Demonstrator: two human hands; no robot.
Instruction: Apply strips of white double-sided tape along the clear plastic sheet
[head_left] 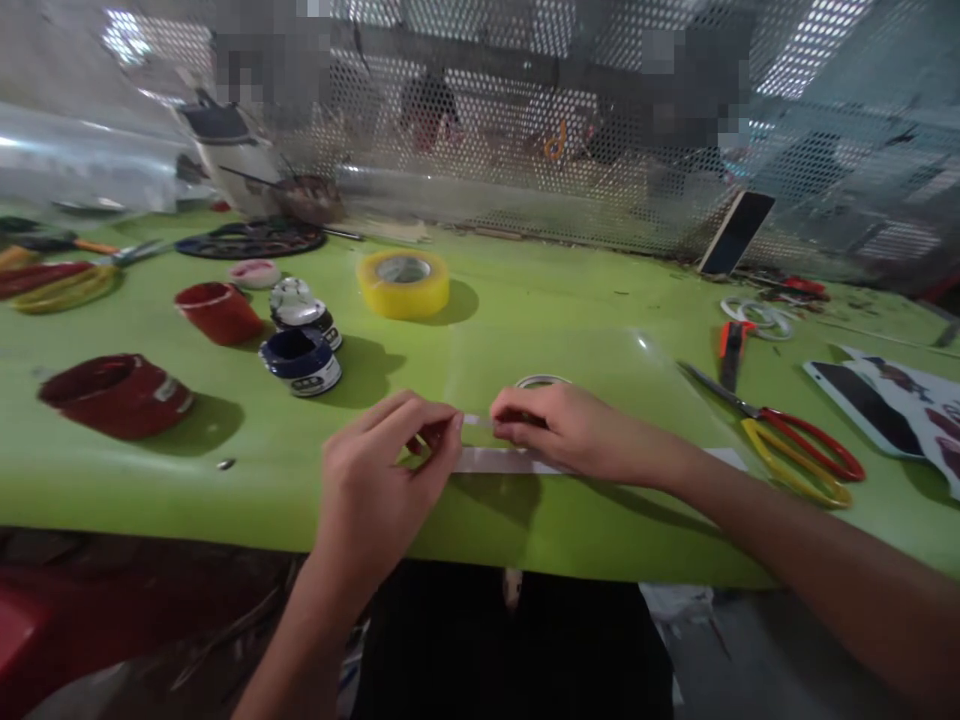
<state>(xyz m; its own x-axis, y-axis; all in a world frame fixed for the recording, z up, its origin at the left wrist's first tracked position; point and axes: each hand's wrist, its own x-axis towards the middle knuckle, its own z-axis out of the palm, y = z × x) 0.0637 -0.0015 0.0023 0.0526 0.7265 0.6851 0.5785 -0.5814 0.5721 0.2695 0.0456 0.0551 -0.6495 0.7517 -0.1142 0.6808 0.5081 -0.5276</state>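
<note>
Near the front edge of the green table, my left hand [386, 465] is closed in a pinch, thumb against fingertips. Between the two hands a small pale piece of tape [472, 420] shows, held at its left end by my left fingertips. My right hand [562, 425] is also pinched, just right of the piece; what it grips is too small to make out. Below both hands a white strip [495, 461] lies flat, partly covered by my right hand and forearm. Behind my right hand the rim of a round roll [541, 381] shows, mostly hidden.
Red-and-yellow scissors [806, 445] lie right, beside an orange cutter [733, 352] and a phone [866, 405]. A yellow tape roll [405, 285] sits behind the hands. Left are a dark blue jar [301, 362] and red containers [120, 397]. A perforated screen [510, 120] stands behind.
</note>
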